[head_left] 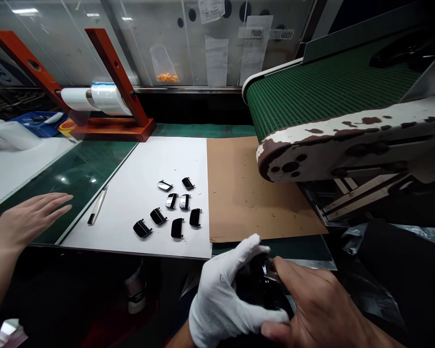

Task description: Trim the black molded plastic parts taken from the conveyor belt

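Note:
My left hand (224, 299), in a white glove, and my bare right hand (319, 309) are both closed around a glossy black part (261, 280) just below the table's front edge. Most of that part is hidden by my fingers. Several small black parts (174, 208) like it lie spread on a white sheet (137, 164) on the table. A pen (97, 205) lies at the sheet's left edge.
Another person's bare hand (32, 217) rests flat on the green table at left. A brown cardboard sheet (253, 193) lies beside the white one, under the end of a green conveyor belt (311, 87). A film roll on an orange stand (105, 96) stands behind. A black bag (384, 270) sits at right.

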### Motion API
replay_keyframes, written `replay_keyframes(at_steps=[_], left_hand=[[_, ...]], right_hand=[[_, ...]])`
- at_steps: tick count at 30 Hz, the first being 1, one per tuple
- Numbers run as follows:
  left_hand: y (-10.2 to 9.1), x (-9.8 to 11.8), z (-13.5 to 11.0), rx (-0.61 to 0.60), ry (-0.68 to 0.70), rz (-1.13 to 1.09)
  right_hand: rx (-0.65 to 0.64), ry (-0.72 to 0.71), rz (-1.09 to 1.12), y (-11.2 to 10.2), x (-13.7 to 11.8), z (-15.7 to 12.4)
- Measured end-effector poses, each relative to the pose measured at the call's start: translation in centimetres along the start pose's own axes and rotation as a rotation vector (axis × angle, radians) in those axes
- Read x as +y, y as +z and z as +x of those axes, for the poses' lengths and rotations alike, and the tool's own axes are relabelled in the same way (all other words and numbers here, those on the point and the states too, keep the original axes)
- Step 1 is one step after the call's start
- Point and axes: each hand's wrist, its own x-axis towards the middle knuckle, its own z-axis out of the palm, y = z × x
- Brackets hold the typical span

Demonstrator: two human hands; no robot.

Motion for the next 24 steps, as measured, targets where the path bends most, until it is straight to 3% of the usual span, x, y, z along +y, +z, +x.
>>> replay_keyframes(at_steps=[15, 20, 24], left_hand=[[0.1, -0.5, -0.2, 0.014, -0.042, 0.076], [0.8, -0.5, 0.1, 0.011, -0.089, -0.087], [1.9, -0.6, 0.3, 0.029, -0.032, -0.31]], right_hand=[[-0.01, -0.031, -0.027, 0.5, 0.5, -0.9], [0.041, -0.069, 0.048, -0.2, 0.1, -0.2], [0.155, 0.071, 0.241, -0.6, -0.3, -0.1]])
